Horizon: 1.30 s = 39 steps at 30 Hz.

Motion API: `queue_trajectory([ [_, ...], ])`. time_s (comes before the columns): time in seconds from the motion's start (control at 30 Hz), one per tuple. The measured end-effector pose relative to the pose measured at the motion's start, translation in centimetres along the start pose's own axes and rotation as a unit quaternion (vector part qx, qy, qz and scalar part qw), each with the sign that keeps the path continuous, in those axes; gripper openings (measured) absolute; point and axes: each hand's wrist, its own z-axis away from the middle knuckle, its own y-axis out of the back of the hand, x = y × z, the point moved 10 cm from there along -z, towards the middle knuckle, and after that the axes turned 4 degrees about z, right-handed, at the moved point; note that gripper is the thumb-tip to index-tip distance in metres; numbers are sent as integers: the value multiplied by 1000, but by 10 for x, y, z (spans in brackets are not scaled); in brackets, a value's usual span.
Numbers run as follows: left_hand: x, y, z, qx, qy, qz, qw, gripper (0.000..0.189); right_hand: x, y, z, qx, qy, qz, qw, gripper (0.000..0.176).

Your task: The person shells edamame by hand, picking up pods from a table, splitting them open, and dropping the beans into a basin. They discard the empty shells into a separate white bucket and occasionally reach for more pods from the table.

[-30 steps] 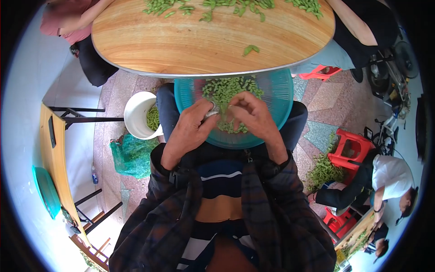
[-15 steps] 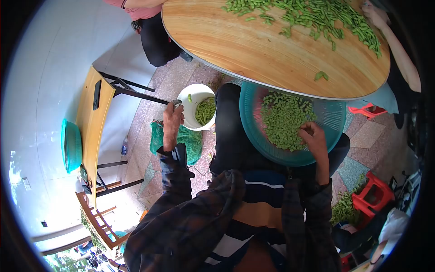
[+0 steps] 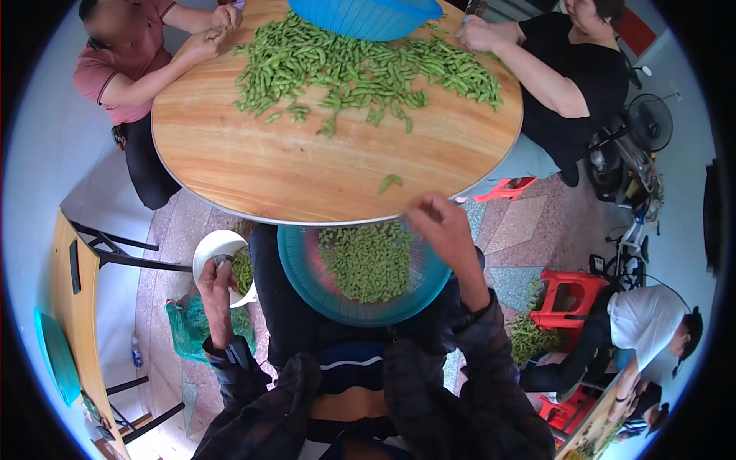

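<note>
My left hand [image 3: 217, 290] is over the near rim of a white bucket [image 3: 201, 257] with green pods in it. Its fingers are curled together, with a small dark thing at their tips that I cannot make out. My right hand [image 3: 446, 230] is raised at the near edge of the round wooden table [image 3: 307, 172], thumb and fingers apart, holding nothing I can see. A few soybean pods [image 3: 390, 182] lie on the table just beyond it. Across my lap rests a teal basket [image 3: 425, 295] with many shelled green beans [image 3: 366, 264].
A large heap of soybean pods [image 3: 330, 69] and a blue basket [image 3: 360, 19] occupy the table's far side. One person's hands [image 3: 211, 38] are at the left, another's [image 3: 479, 32] at the right. A green net bag [image 3: 192, 330] lies by the bucket; a red stool [image 3: 567, 295] stands right.
My view has swung right and up, showing more of the table and people. My right hand has left the beans in the basket and risen to the table edge. My left hand stays by the bucket.
</note>
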Motion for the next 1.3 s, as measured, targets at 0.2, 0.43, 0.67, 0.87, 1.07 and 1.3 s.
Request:
queue_trajectory([
  [0.2,16,-31,10,-26,11,46,999,14,-29,39,-128,168,175,102,965,22],
  [0.43,36,-58,27,-68,15,73,995,5,-43,8,-184,188,218,339,896,21],
  [0.67,46,-86,31,-120,16,48,991,6,-44,16,-168,232,314,278,878,18],
  [0.87,103,-143,44,-196,8,83,977,12,-42,5,-98,41,138,51,988,29],
  [1.07,146,-205,68,-290,5,182,940,13,-65,-51,21,-63,115,-117,984,23],
  [1.3,162,-223,92,-336,-5,236,912,14,-89,-44,61,22,199,-63,978,24],
])
